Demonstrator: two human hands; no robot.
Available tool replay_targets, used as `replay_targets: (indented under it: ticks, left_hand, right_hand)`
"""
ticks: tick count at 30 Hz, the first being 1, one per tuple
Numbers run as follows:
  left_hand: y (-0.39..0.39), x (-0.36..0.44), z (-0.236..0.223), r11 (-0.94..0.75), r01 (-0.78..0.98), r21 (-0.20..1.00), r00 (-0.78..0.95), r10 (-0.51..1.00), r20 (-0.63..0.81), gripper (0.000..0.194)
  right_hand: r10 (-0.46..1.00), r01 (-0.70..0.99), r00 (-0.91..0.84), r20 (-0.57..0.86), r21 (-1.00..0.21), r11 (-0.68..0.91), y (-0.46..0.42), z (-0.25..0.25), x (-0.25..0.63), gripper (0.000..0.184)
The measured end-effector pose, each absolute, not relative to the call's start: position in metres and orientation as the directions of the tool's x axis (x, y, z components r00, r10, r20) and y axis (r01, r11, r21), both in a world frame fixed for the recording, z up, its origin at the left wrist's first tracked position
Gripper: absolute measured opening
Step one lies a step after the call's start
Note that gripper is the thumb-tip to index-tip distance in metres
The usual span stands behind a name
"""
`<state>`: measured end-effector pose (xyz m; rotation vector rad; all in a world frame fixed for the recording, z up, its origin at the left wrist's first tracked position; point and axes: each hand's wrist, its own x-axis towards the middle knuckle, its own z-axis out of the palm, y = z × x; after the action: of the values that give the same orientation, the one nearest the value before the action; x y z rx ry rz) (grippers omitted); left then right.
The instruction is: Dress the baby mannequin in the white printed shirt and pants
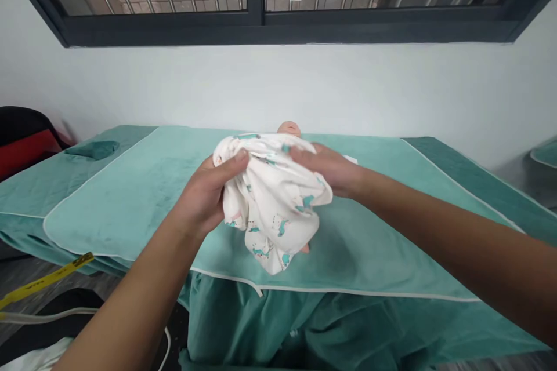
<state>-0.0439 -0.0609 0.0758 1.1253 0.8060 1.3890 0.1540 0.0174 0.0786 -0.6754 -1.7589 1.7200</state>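
Note:
A bunched white garment with small teal animal prints [272, 203] hangs in the air above a teal mat [130, 203]. My left hand [206, 194] grips its left side, thumb on top. My right hand [328, 171] is closed on its upper right part. Behind the cloth lies a baby doll, of which only the top of the head [289, 127] and a bit of a foot below the cloth show; the rest is hidden.
The mat with white piping lies on a table draped in darker green cloth [461, 177]. A folded green cloth [92, 149] sits at the far left. A yellow tape [47, 278] hangs at lower left. A white wall and a dark window frame stand behind.

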Motion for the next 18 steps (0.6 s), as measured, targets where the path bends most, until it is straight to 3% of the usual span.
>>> replay_targets:
  ticks: [4, 7, 11, 15, 18]
  left_hand:
    - [-0.065, -0.040, 0.077, -0.092, -0.346, 0.934, 0.077, 0.989, 0.126, 0.044]
    - [-0.069, -0.034, 0.078, -0.006, -0.275, 0.962, 0.113, 0.993, 0.039, 0.045]
    - [-0.069, -0.030, 0.075, 0.033, -0.125, 0.992, 0.191, 0.982, -0.009, 0.045]
    - [-0.067, -0.034, 0.071, 0.057, -0.032, 0.998, 0.279, 0.959, -0.046, 0.042]
    - [-0.069, -0.040, 0.066, 0.135, 0.072, 0.988, 0.402, 0.903, -0.152, 0.039]
  right_hand:
    - [0.452, 0.205, -0.882, -0.137, -0.973, 0.106, 0.021, 0.072, 0.165, 0.046]
    - [0.334, 0.180, -0.931, -0.145, -0.981, 0.076, 0.024, 0.076, 0.166, 0.048]
    - [0.385, -0.045, -0.923, 0.022, -0.998, -0.052, 0.019, 0.081, 0.160, 0.056]
    - [0.335, 0.137, -0.931, -0.146, -0.989, -0.050, 0.007, 0.074, 0.163, 0.037]
    - [0.448, 0.116, -0.881, -0.151, -0.988, -0.106, -0.001, 0.056, 0.174, 0.031]
